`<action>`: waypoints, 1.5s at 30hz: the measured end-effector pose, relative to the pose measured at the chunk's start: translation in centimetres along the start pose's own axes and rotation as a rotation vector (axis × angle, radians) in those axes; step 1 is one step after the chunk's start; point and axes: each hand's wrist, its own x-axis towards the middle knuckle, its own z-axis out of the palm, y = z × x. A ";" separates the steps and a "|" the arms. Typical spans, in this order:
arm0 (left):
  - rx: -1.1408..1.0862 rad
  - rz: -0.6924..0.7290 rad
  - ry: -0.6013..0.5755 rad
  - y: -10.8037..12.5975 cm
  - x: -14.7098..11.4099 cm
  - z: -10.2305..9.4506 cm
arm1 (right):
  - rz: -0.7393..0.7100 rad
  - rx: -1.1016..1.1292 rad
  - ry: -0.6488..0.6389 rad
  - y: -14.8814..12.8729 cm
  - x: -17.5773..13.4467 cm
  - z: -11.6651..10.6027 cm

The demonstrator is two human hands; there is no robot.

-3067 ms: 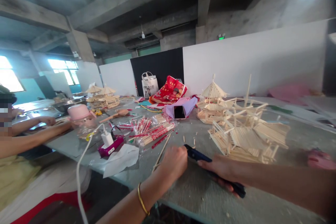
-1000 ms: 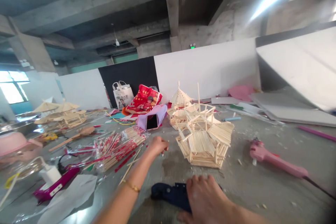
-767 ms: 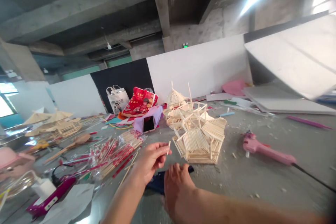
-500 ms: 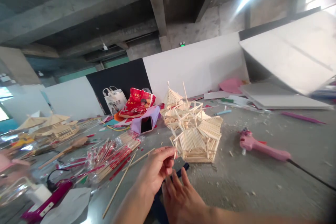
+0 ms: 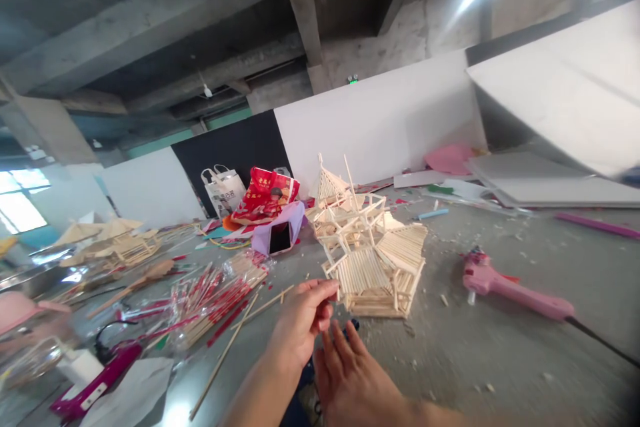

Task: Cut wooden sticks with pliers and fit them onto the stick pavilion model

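Observation:
My left hand (image 5: 304, 320) is closed in a pinch at the near left corner of a wooden stick pavilion model (image 5: 363, 270). A short wooden stick (image 5: 339, 293) shows at its fingertips, mostly hidden and close against the model's roof edge. The model has slatted roof panels, open framing and a pointed small roof at the back, with one thin stick standing up from it. Just below and to the right, my right hand (image 5: 350, 370) is open, fingers stretched out and together. It holds nothing, and a dark blue object partly shows behind its fingertips.
On the right lies a pink glue gun (image 5: 515, 289) with a black cord. Bundled sticks in plastic (image 5: 215, 300) and loose sticks (image 5: 227, 347) are to the left. Behind them stand a phone (image 5: 280, 237) and a red bag (image 5: 267, 195). A purple power strip (image 5: 100, 380) is at lower left.
My left fingertips, with the short stick, have come up against the model's roof edge. My right hand has shifted slightly right. The view has turned a little.

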 end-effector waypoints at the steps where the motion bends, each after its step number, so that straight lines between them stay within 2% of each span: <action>1: 0.007 0.002 0.004 0.0 0.0 0.0 | 0.048 0.084 -0.091 -0.1 0.5 -0.5; 4: 0.022 0.010 0.016 0.1 -0.1 -0.1 | 0.157 0.212 -0.219 -0.3 1.6 -1.1; 8: 0.018 0.015 0.023 0.3 0.1 0.0 | 0.191 0.208 -0.269 -0.5 2.0 -0.9; 14: 0.016 0.011 0.028 0.4 0.0 0.5 | 0.156 0.212 -0.236 -0.4 1.7 -1.3; 23: 0.047 0.018 0.005 0.5 -0.1 0.4 | 0.140 0.221 -0.275 -0.4 1.7 -2.0; 33: 0.058 0.012 -0.033 0.6 -0.6 0.0 | 0.152 0.085 -0.303 -0.7 2.4 -2.9; 38: 0.058 0.064 -0.038 0.8 -3.4 -2.3 | 0.182 0.093 -0.295 -1.5 2.6 -2.9; 42: -0.001 0.168 0.018 1.3 -6.2 -6.0 | 0.152 0.127 -0.302 -1.8 1.7 -2.6; 45: -0.089 0.250 0.095 1.1 -8.0 -9.0 | 0.205 0.196 -0.286 -1.1 0.6 -2.2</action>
